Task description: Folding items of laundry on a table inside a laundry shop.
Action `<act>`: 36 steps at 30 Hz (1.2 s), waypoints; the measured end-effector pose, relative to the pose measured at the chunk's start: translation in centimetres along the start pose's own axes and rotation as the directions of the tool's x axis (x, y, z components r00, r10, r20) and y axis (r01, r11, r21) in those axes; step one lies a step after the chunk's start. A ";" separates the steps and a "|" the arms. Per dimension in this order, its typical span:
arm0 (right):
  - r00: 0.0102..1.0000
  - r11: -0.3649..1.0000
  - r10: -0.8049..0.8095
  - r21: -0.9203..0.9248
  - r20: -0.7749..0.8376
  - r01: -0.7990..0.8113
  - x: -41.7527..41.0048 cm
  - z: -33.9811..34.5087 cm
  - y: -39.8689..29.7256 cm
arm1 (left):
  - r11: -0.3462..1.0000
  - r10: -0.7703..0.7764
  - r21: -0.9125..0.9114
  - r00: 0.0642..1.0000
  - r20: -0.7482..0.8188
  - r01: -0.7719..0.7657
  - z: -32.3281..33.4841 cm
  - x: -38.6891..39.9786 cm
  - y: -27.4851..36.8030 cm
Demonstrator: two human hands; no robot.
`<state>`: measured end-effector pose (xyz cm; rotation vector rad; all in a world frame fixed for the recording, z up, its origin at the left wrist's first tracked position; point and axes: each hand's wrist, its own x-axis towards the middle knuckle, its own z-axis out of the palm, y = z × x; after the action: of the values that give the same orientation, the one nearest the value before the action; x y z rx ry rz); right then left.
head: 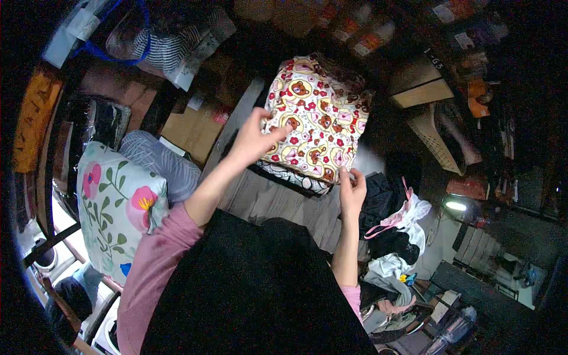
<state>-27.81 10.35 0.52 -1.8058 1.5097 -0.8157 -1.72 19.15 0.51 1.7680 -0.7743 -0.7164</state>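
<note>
Before me lies a folded stack of fabric, its top piece a white cloth printed with brown bears and red flowers (317,128). Beneath its near edge shows a black-and-white patterned cloth (293,175). My left hand (255,137) rests at the left side of the bear-print cloth, thumb over the top and fingers at the edge, spread apart. At the near right corner, my right hand (353,191) touches the cloth with its thumb, the other fingers held a little away. The far end of the stack falls in shadow.
The stack sits on a grey wood-grain surface (275,193). A floral-print bundle (120,208), a grey-blue rolled bundle (162,162) and a cardboard box (193,133) are at left. Clothes (395,262) are heaped at right. A perforated bin (437,137) stands farther right.
</note>
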 end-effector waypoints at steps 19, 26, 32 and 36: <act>0.948 0.931 0.225 0.237 0.226 -0.278 -2.8 0.3 -0.1 | 0.979 -0.186 -0.047 0.964 0.189 0.198 -2.6 0.1 -4.0; 0.993 0.986 -0.077 0.151 0.087 0.064 5.1 -0.2 -2.7 | 0.984 -0.086 0.149 0.991 -0.100 0.101 -1.3 9.6 2.3; 0.969 0.963 -0.249 0.112 0.012 0.246 14.9 2.3 -4.2 | 0.952 0.304 -0.027 0.950 -0.069 -0.306 0.7 11.1 5.1; 0.978 0.976 -0.210 0.056 -0.011 0.210 18.9 3.6 -3.6 | 0.884 0.198 -0.416 0.977 -0.073 -0.211 -0.3 11.4 2.7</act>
<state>-19.98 -7.52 2.36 -1.9439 1.2995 -0.9552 5.07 9.77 1.96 1.2794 -0.7110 -0.6564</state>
